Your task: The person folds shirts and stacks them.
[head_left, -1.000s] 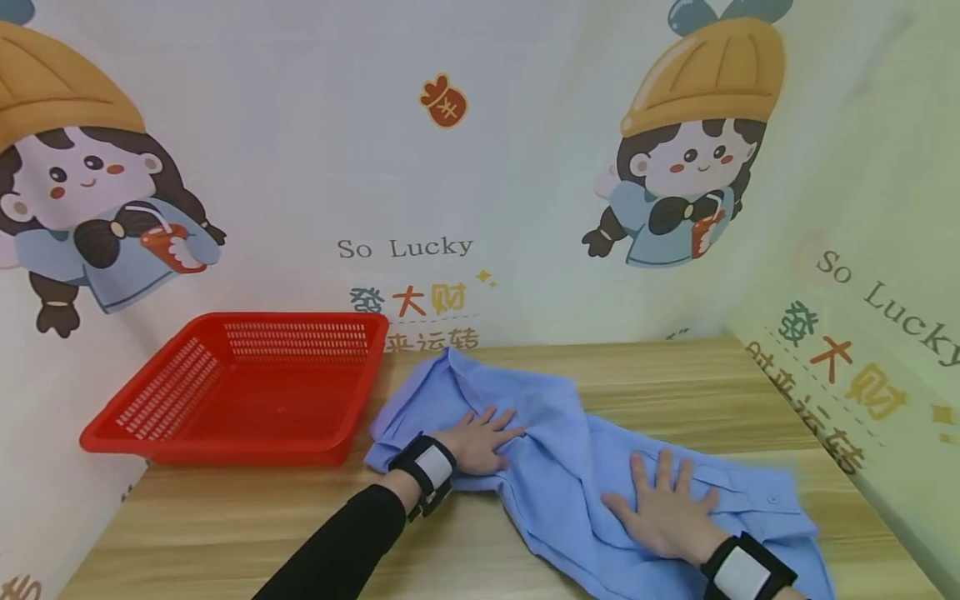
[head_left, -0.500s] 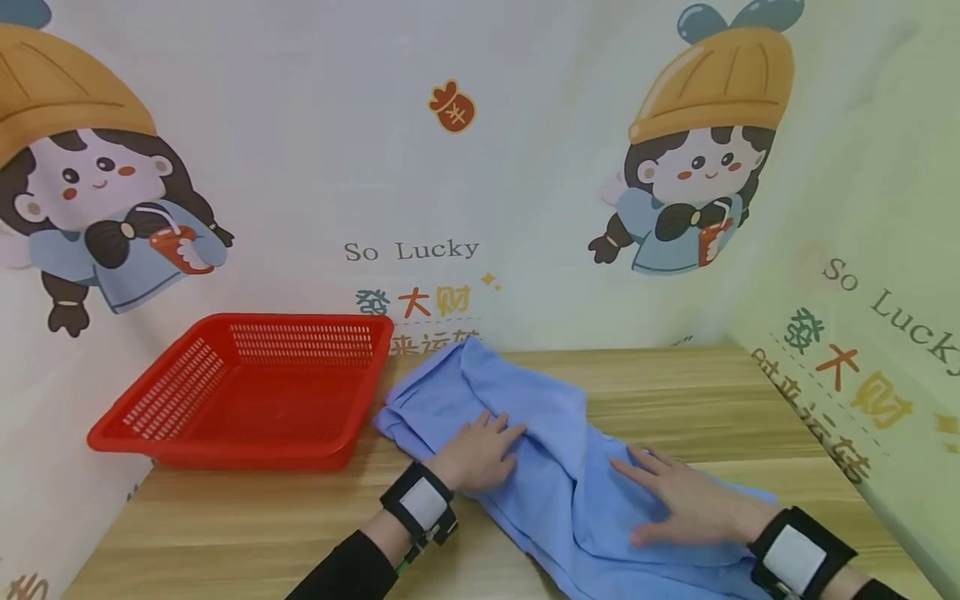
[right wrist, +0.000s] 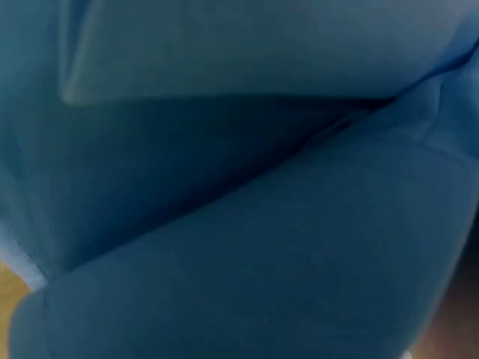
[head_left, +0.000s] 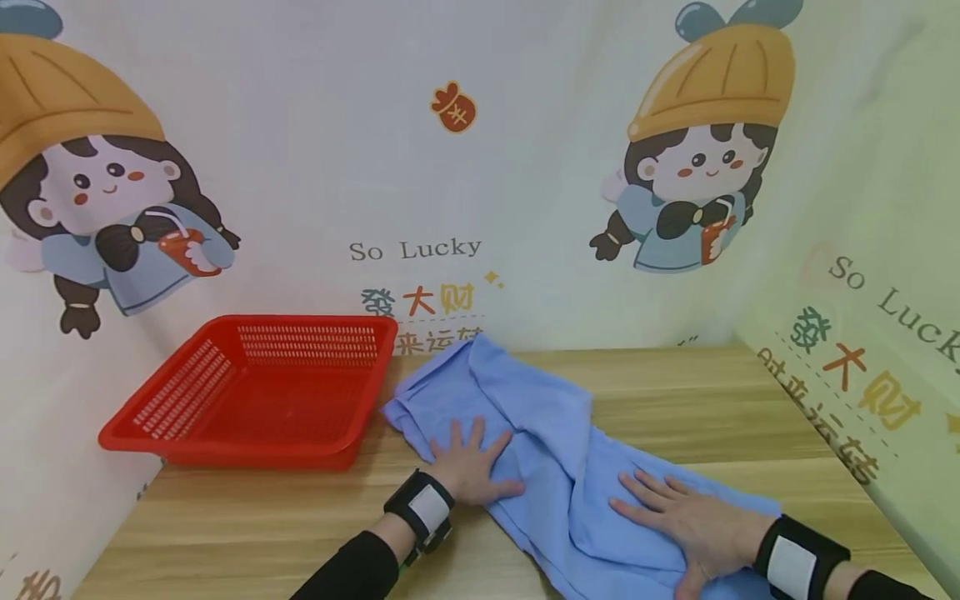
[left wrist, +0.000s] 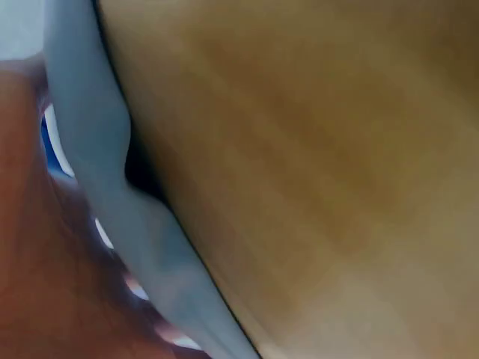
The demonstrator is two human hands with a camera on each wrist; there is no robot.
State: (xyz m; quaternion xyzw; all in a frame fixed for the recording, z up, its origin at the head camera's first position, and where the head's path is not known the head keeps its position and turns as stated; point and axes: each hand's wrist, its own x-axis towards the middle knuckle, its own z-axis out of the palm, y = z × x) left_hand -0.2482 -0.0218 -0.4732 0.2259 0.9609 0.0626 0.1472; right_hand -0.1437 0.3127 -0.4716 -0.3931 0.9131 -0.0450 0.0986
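A light blue cloth garment (head_left: 543, 442) lies partly folded and wrinkled across the wooden table, running from beside the basket down to the front right. My left hand (head_left: 471, 468) rests on its left part near the front edge, fingers spread straight. On the lower right part lies my right hand (head_left: 697, 525), palm down with fingers extended. In the left wrist view the garment's edge (left wrist: 150, 247) runs beside my hand over the wood. Blue folds (right wrist: 247, 247) of the garment fill the right wrist view, with a dark gap between layers.
A red plastic basket (head_left: 360, 417) with slotted sides stands at the left of the table, close to the garment's far left corner. Around the table (head_left: 675, 392) hangs a printed cloth backdrop (head_left: 540, 167) at the back and right.
The buttoned end of the garment at the right has been folded over, out of sight. My right hand lifted, shifted right and settled flat again. My left hand moved slightly nearer and spread its fingers.
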